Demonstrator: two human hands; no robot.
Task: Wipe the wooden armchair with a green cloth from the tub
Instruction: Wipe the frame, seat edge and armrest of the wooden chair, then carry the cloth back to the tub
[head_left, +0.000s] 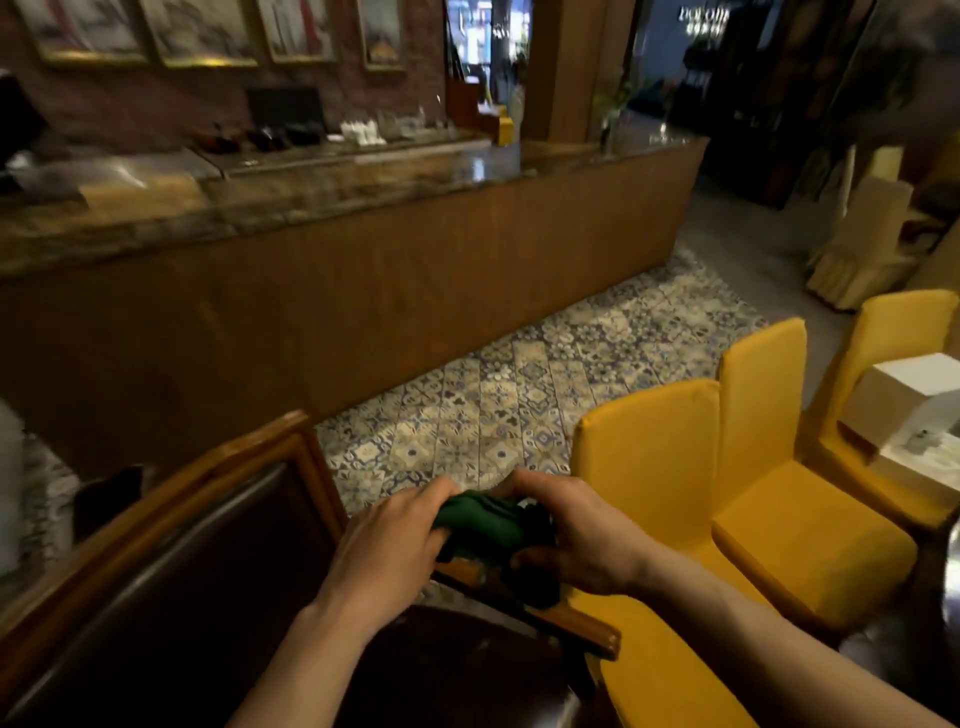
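The left hand (387, 540) and right hand (576, 535) are both closing their fingers around the bunched dark green cloth (485, 522), pressing it onto the right armrest of the brown wooden armchair (571, 621), probably bunching it for a firmer wiping grip.

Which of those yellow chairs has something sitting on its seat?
The farthest yellow chair on the right: a white box rests on it. The two nearer seats are bare.
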